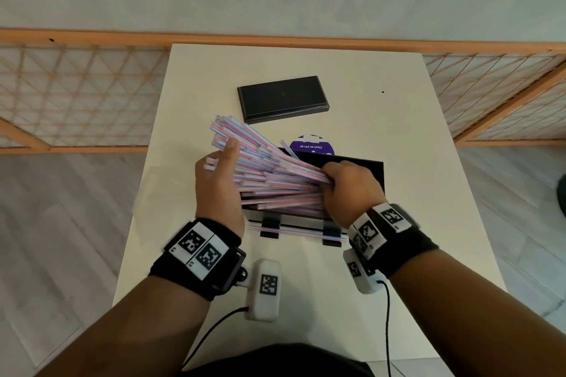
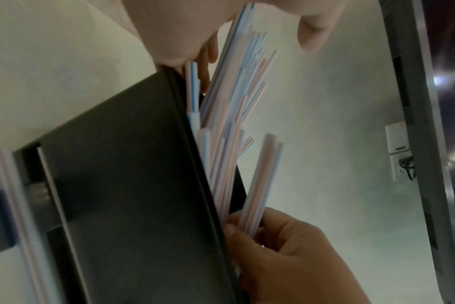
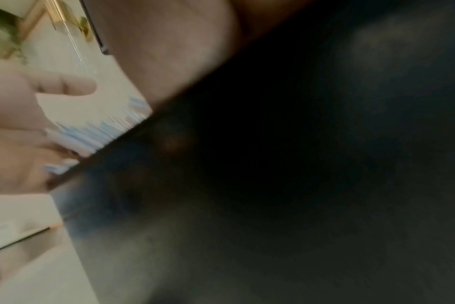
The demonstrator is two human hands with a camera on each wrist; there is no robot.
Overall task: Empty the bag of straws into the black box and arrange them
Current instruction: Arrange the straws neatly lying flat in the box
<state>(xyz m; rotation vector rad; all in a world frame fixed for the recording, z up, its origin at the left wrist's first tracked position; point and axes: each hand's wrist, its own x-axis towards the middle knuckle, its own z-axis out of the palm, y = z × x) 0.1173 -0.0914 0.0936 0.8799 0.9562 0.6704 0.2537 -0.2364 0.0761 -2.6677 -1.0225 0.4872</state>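
Both arms reached forward, each with a black band on the wrist. The left hand [image 1: 219, 183] stood on its edge with straight fingers, palm turned to the right. The right hand [image 1: 349, 189] was curled tight, knuckles up, gripping a bunch of straws [image 1: 269, 168].

We see a white table [image 1: 382, 162] before an orange-framed lattice screen [image 1: 76, 95]. A purple round label [image 1: 312, 145] lies flat on the table.

We are seeing striped straws [image 1: 269, 168] fanning out of black box [image 1: 372, 171], far ends rising up-left, near ends bunching inside at right. A few straws lying flat along box's front ledge.
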